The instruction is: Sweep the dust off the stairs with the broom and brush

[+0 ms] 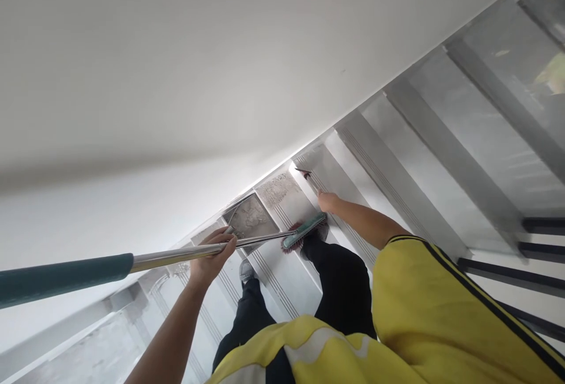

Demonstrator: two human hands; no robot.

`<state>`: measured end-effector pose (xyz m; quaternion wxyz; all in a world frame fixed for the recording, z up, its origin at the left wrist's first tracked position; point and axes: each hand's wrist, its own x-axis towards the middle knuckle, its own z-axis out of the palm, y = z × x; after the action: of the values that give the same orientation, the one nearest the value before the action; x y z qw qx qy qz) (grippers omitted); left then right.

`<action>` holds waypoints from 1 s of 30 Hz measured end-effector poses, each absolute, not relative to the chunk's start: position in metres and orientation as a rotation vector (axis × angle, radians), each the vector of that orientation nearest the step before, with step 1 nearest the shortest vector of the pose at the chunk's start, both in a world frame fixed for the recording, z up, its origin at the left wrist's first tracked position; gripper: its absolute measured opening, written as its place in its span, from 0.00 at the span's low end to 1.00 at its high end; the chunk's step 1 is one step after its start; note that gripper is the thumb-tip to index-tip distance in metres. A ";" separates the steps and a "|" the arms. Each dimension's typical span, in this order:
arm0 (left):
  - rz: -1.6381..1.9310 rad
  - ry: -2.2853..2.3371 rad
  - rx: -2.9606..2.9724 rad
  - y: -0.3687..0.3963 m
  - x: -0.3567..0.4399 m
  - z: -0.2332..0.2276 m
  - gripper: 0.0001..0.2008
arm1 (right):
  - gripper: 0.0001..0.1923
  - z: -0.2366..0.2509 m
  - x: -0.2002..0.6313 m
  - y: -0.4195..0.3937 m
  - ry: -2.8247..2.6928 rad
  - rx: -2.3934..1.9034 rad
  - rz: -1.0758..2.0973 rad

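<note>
firstly, one long-handled brush (304, 232), green head with reddish bristles, lying against the right shoe (322, 231) on the stairs (410, 136); its metal pole (176, 257) ends in a green sleeve (66, 277) cut off by the left edge of view. left hand (214, 259): fingers wrapped round the pole; whether it grips anything else, cannot tell. one dark, square dustpan (251, 218), dusty inside, just beyond that hand, beside the white wall (154, 66). right hand (327, 201): closed on a small scraper (306, 174), blade near the wall. one patch of grit (277, 188), between dustpan and scraper.
</note>
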<state>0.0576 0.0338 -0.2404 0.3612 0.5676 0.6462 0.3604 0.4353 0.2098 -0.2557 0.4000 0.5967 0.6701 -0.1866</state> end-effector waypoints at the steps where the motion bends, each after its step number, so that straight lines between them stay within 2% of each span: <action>1: 0.929 1.672 1.467 0.034 0.057 -0.241 0.19 | 0.42 -0.255 0.437 0.211 1.685 1.488 -0.438; 6: 0.932 1.675 1.478 0.033 0.056 -0.244 0.19 | 0.38 -0.239 0.454 0.243 1.696 1.467 -0.338; 11: 0.941 1.688 1.494 0.032 0.055 -0.246 0.20 | 0.29 -0.215 0.493 0.256 1.747 1.474 -0.329; 17: 0.986 1.758 1.449 0.029 0.055 -0.248 0.20 | 0.19 -0.217 0.514 0.288 1.857 1.415 -0.210; 30: 0.999 1.902 1.234 0.029 0.054 -0.237 0.24 | 0.24 -0.226 0.545 0.337 1.953 1.095 -0.178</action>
<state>0.0543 0.0288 -0.2368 0.3258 0.4710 0.7258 0.3811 0.5447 0.3366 -0.2260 0.4328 0.4396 0.7838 -0.0713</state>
